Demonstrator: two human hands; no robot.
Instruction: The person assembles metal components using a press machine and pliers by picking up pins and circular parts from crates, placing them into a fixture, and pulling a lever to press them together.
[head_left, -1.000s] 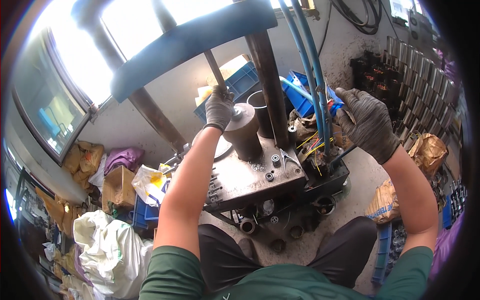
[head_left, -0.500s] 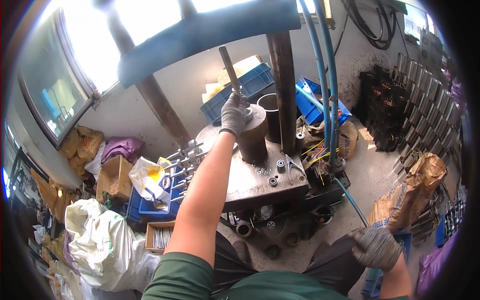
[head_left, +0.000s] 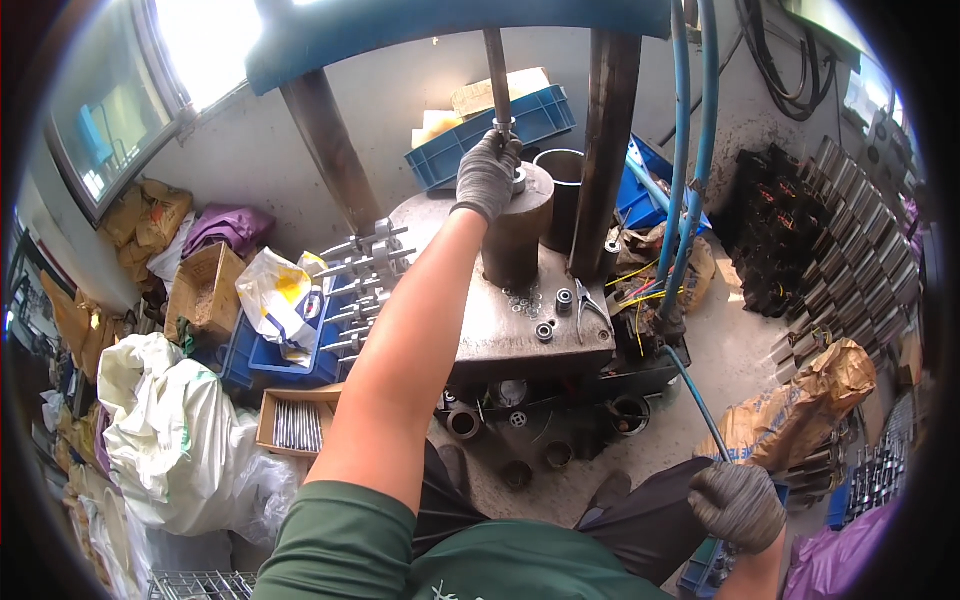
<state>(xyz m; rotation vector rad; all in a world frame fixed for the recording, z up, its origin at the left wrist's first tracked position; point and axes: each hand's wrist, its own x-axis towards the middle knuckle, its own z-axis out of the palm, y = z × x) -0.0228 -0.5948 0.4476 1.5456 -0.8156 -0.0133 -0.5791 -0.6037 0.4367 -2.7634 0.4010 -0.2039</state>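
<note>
My left hand (head_left: 488, 175), in a grey knit glove, is closed around a metal part with a ringed top (head_left: 504, 126), directly below the press's upright steel rod (head_left: 496, 75). The fingers cover most of that part. Under the hand stands a thick steel cylinder (head_left: 513, 245) on the press table (head_left: 480, 345), with a metal ring (head_left: 519, 181) on its top. At the lower right my gloved right hand (head_left: 738, 506) is closed on the end of a blue lever (head_left: 697, 405), which slopes down from the press toward me.
Pliers (head_left: 592, 312) and two small bearings (head_left: 564, 300) lie on the press table. Shafts (head_left: 370, 255) rest over a blue crate at left, near a white sack (head_left: 170, 440). Blue hoses (head_left: 681, 170) hang beside the right press column (head_left: 606, 150). A brown paper sack (head_left: 810, 400) stands at right.
The view has shifted and levelled, so the press rod looks more upright. My left hand still grips the part below the rod; my right hand stays by the lever's end.
</note>
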